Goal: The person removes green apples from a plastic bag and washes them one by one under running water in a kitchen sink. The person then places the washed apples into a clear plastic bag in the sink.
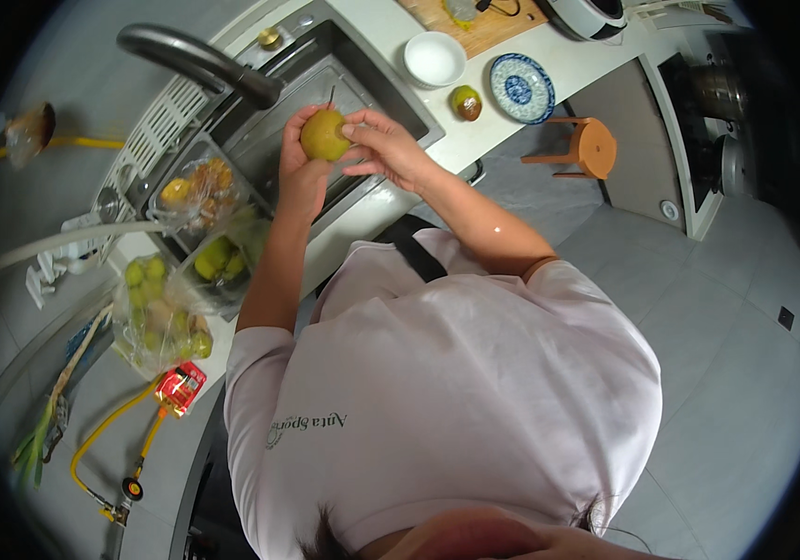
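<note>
A yellow-green pear [325, 134] with a long thin stem is held above the metal sink [242, 143]. My left hand [300, 157] cups it from the left side, with the fingers behind and the thumb below. From the right, my right hand [386, 145] holds the pear's side, its thumb against the skin and some lower fingers spread. The grey curved faucet [207, 66] arches over the sink at upper left of the hands.
Right of the sink are a white bowl [435, 59], a brown-patched pear [466, 103], a blue-patterned plate [522, 89] and a wooden cutting board [494, 31]. Bagged yellow fruit [197, 187] and bagged green pears [158, 308] lie left. An orange stool [594, 148] stands on the floor.
</note>
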{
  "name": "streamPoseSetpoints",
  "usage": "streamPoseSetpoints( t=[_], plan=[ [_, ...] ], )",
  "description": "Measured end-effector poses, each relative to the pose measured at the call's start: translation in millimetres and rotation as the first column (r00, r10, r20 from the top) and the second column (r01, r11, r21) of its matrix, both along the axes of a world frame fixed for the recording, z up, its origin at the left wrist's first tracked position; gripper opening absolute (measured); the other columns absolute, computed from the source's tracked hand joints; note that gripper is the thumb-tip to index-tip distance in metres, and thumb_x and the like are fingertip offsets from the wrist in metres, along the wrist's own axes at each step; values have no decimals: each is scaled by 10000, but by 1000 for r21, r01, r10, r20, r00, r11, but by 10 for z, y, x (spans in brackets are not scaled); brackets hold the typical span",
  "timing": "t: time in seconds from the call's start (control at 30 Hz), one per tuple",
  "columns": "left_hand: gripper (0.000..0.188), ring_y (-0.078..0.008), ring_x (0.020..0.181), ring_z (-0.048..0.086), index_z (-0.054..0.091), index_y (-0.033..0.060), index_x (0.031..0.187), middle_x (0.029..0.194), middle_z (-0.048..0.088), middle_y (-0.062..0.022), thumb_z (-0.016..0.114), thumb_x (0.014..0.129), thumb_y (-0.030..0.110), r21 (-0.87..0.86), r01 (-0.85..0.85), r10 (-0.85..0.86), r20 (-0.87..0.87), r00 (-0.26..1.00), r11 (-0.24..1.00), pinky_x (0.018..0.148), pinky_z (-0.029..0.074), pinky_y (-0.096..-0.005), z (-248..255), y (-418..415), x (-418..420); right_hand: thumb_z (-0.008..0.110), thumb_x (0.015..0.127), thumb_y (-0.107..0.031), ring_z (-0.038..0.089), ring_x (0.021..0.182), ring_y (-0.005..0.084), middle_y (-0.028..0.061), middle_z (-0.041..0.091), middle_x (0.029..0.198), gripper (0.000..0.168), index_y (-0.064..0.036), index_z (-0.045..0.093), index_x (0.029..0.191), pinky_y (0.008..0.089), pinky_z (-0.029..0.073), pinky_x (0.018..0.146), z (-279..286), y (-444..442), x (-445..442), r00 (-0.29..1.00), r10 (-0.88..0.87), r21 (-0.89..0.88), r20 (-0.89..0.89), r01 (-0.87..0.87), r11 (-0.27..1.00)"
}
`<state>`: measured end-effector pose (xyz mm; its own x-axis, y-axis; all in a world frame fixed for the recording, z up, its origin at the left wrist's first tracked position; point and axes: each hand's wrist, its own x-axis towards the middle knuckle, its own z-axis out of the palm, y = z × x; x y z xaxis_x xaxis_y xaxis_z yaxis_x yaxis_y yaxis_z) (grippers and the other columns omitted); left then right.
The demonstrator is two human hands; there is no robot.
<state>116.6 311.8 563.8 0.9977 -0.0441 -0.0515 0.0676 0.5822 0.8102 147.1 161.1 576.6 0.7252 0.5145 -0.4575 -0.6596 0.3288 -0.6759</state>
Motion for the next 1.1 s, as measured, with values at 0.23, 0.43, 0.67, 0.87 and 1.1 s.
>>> streamPoseSetpoints(
  t=[0.23,0.43,0.67,0.87,1.1],
  plan=[
    [707,-213,1312,300,260,59,1396,1418,314,-121,493,741,-72,463,76,-10,-143,990,883,1056,254,-316,-127,-299,324,559,879,-203,660,736,235,144,613,981,248,-62,481,1068,327,590,651,-446,-662,729,983,-75,184,-169,106,977],
    [504,-205,1287,370,421,74,1320,1363,431,-75,434,823,-15,466,98,15,-233,972,879,1030,301,-343,-79,349,119,625,835,-235,556,640,174,107,582,925,255,-54,560,1003,224,481,514,-949,-1774,2104,817,-523,-322,241,576,751],
    [414,-182,1182,481,478,71,1264,1280,510,-69,473,853,24,404,21,190,-475,859,914,945,378,-296,-92,583,-346,707,788,-272,546,498,201,134,608,812,365,20,574,961,272,504,429,-1718,-2330,2897,726,-686,-644,44,545,536],
    [363,-193,1139,516,496,67,1238,1247,534,-79,485,876,69,287,-84,228,-518,825,954,938,397,-301,-13,664,-524,679,809,-309,594,593,229,143,632,871,370,31,595,928,326,508,486,-1936,-2470,3100,738,-625,-767,255,548,335],
    [344,-167,1066,551,516,71,1198,1179,576,-58,463,859,51,347,-151,314,-481,819,926,887,422,-283,47,776,-819,586,850,-274,618,824,270,167,632,962,393,89,589,1000,364,511,696,-2017,-2618,2979,757,-485,-766,438,596,240]
  ],
)
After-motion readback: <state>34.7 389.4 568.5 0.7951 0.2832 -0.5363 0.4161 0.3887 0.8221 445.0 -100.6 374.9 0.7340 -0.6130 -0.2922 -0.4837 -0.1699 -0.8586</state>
